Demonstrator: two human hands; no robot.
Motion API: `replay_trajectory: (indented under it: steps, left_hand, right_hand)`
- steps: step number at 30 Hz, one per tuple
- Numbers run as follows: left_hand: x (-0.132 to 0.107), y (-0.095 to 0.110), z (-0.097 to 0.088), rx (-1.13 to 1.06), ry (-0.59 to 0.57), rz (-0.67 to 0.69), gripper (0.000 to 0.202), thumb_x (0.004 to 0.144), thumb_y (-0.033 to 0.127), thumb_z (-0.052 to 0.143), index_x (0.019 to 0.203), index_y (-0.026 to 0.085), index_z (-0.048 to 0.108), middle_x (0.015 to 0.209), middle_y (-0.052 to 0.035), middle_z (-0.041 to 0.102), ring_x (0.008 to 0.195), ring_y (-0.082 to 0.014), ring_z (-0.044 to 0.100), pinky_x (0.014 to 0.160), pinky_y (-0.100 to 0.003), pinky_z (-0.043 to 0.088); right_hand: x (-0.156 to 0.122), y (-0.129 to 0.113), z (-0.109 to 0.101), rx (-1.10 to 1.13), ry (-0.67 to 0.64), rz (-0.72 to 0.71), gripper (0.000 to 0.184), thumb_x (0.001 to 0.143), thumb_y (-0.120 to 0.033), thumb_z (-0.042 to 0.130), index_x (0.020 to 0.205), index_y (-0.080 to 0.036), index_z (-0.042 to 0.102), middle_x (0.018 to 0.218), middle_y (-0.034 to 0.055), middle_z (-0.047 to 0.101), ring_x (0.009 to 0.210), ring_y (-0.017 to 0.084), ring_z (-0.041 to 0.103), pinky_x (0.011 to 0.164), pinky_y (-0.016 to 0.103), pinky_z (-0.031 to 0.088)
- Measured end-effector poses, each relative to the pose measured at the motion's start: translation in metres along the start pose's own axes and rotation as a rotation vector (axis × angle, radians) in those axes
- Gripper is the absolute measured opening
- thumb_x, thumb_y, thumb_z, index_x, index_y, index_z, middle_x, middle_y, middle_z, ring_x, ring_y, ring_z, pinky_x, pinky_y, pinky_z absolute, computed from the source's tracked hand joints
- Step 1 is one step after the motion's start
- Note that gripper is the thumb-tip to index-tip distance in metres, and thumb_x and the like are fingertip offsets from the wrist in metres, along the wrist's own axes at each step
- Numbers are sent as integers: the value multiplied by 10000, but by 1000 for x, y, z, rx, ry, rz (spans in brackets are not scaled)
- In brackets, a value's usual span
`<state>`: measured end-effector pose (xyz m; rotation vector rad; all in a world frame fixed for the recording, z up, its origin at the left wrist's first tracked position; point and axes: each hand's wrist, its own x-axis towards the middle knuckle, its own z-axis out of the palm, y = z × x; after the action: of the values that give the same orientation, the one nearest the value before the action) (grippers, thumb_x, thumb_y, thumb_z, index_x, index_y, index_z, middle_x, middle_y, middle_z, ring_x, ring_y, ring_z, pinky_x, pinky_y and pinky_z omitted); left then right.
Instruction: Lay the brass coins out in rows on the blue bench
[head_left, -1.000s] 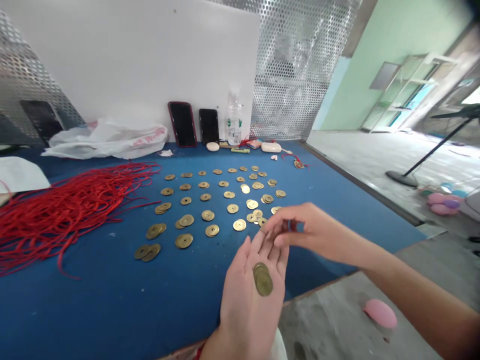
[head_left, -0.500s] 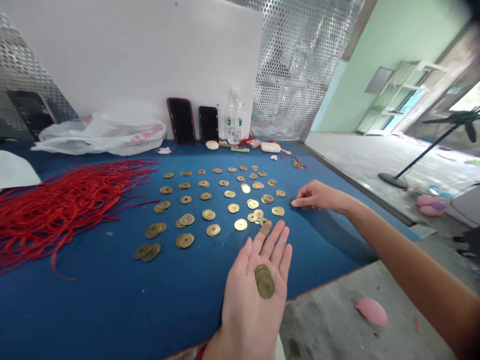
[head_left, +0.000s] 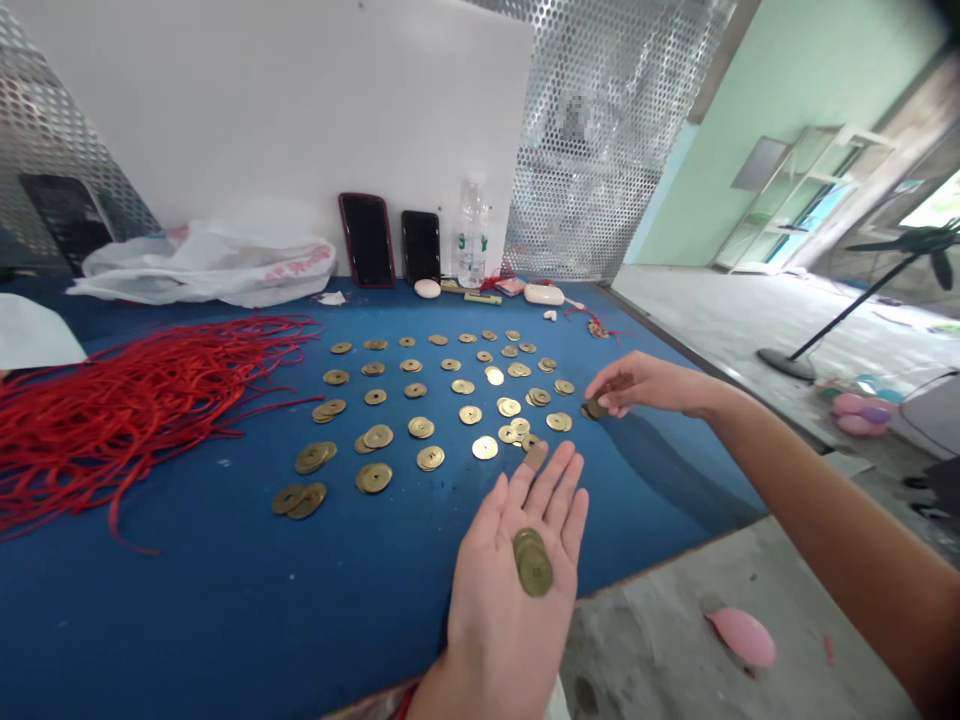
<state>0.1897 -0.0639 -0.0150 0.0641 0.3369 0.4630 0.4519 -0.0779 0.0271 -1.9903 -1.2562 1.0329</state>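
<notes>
A blue-covered table (head_left: 150,610) fills most of the view, its near edge slanting up to the right above a concrete floor (head_left: 660,640), and a white board (head_left: 262,110) and a perforated metal sheet (head_left: 600,130) stand along its far side. Red cords (head_left: 112,420) lie heaped at the left, well apart from the loose arcs of brass coins with square holes (head_left: 420,428) at mid-table, which stop well short of the near edge. The right hand (head_left: 645,385) is pinched around one coin (head_left: 596,408) just right of the rows, its thumb and fingers mostly covering it. The left hand (head_left: 517,590) lies open, palm up, with a small stack of coins (head_left: 534,565) on it. Beyond, two phones (head_left: 367,240) and a plastic bottle (head_left: 471,235) stand against the board; the bottle's label is unreadable, and a patch of the metal sheet is blurred.
</notes>
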Motion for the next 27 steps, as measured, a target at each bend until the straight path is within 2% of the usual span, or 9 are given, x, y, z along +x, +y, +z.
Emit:
replay_trajectory:
  steps: [7, 12, 20, 23, 27]
  left_hand:
    - [0, 0, 0, -3, 14, -2, 462, 957, 340, 343, 1341, 117, 471, 1356, -123, 577, 1242, -195, 539, 1098, -314, 389]
    - [-1, 0, 0, 0, 20, 0, 456, 958, 337, 341, 1331, 115, 480, 1352, -122, 581, 1242, -192, 539, 1092, -309, 395]
    - [-2, 0, 2, 0, 17, 5, 459, 959, 332, 336, 1334, 109, 479, 1347, -123, 585, 1245, -189, 535, 1083, -298, 406]
    - [-1, 0, 2, 0, 16, 5, 463, 960, 331, 331, 1339, 106, 474, 1347, -126, 585, 1248, -191, 533, 1088, -302, 401]
    - [-1, -1, 0, -1, 9, 10, 458, 957, 330, 348, 1341, 113, 472, 1358, -123, 575, 1257, -193, 524, 1098, -308, 388]
  right_hand:
    - [4, 3, 10, 25, 47, 72, 324, 514, -379, 844, 697, -156, 695, 659, 29, 684, 588, 116, 591, 579, 248, 506]
    - [2, 0, 13, 48, 81, 84, 275, 558, -350, 828, 666, -152, 671, 657, 25, 678, 576, 98, 576, 519, 206, 465]
    - [5, 9, 11, 91, 161, 34, 286, 549, -369, 836, 740, -175, 744, 707, 43, 717, 629, 125, 617, 607, 254, 519]
    - [5, 13, 10, 72, 211, 29, 282, 543, -382, 833, 734, -190, 753, 685, 41, 708, 632, 141, 614, 567, 258, 513]
    - [6, 16, 8, 27, 191, 28, 286, 573, -395, 811, 758, -185, 755, 690, 47, 701, 627, 141, 600, 512, 237, 473]
